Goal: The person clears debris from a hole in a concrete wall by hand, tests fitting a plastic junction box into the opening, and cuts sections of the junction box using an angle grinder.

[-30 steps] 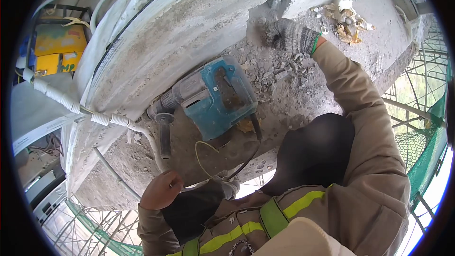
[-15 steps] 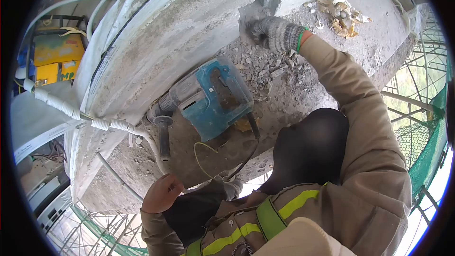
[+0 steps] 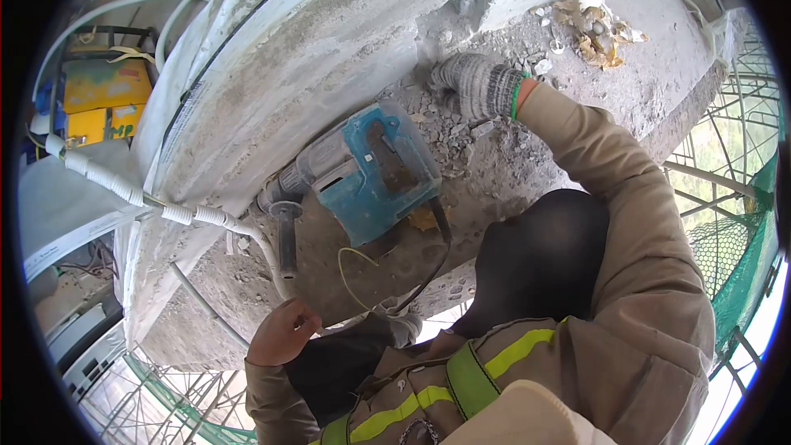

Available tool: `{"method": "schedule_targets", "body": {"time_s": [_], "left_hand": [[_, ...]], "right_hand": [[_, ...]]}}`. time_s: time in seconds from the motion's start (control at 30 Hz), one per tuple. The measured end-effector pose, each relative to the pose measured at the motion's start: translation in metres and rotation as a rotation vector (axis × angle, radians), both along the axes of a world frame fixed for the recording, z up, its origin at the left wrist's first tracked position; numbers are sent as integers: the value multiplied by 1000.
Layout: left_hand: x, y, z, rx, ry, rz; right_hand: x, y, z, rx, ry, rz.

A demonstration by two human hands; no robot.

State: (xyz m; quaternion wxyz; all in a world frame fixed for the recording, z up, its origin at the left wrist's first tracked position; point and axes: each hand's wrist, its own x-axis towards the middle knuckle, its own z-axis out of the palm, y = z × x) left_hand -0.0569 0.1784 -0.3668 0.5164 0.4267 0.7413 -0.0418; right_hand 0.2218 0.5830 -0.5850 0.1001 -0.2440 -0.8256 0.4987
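My right hand (image 3: pixel 476 86), in a grey knitted glove with a green cuff edge, is over broken concrete rubble (image 3: pixel 461 133) at the foot of the wall. Its fingers curl downward, and whatever is in them is hidden. Just above it is a rough hollow (image 3: pixel 451 26) broken into the wall base. Bare and loosely closed, my left hand (image 3: pixel 284 332) rests by my dark-clad knee, with nothing visible in it. Between the hands a blue and grey rotary hammer (image 3: pixel 381 166) lies on its side, touched by neither; its black side handle (image 3: pixel 287 239) points toward me.
Crumpled dry leaves and debris (image 3: pixel 597 29) lie at the far right of the ledge. A white wrapped cable (image 3: pixel 177 213) crosses the wall at left, near a yellow box (image 3: pixel 105 99). Green netting (image 3: pixel 729 268) and scaffold poles stand beyond the ledge's right edge.
My right hand has drawn out of the wall hollow, down onto the rubble just below it. My left hand stays by the knee, and the rotary hammer has not moved.
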Motion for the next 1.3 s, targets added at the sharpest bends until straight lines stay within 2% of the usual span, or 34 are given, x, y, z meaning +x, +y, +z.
{"method": "schedule_targets", "body": {"time_s": [0.1,0.13,0.2,0.23,0.27,0.33,0.4,0.5,0.53,0.63,0.7,0.77,0.83,0.87,1.03,1.13,1.17,1.23,1.3], "left_hand": [[-2,4,-2,5,2,1],[-2,4,-3,17,-5,-5],[0,2,-5,27,-16,-5],[0,2,-6,23,-25,4],[-1,3,-6,20,-31,11],[-3,4,-5,19,-33,18],[-5,2,-6,17,-29,14],[-4,4,-12,3,-42,-15],[-4,3,-13,-3,-44,-32],[-3,5,-11,6,-51,-39],[-2,5,-8,47,-59,-24],[-1,3,-4,57,-60,-4],[0,0,-1,75,-52,-1],[-1,-1,1,74,-53,12],[-2,-4,1,80,-57,33],[-4,-2,-1,76,-52,5],[-4,-2,-2,69,-51,10],[-4,-2,-3,54,-49,25],[-3,-2,-2,48,-44,24]], "right_hand": [[10,-8,26,367,-44,387],[10,-2,16,365,-45,393],[3,20,-15,-20,-19,156],[5,26,-24,-115,-14,96],[0,26,-7,-209,-3,32],[0,31,49,-68,-223,-195],[-8,30,61,-2,-338,-315],[-20,41,24,370,-407,-204],[-17,46,8,359,-415,-199],[-8,64,-28,723,-425,-259],[11,62,-21,743,-519,-202],[12,51,14,770,-611,-144],[9,31,71,617,-902,134],[7,26,82,534,-1044,268],[23,31,61,559,-786,122],[20,31,67,705,-452,-138],[20,38,57,707,-451,-142],[17,63,10,585,-278,-131],[22,68,0,525,-193,-117]]}}
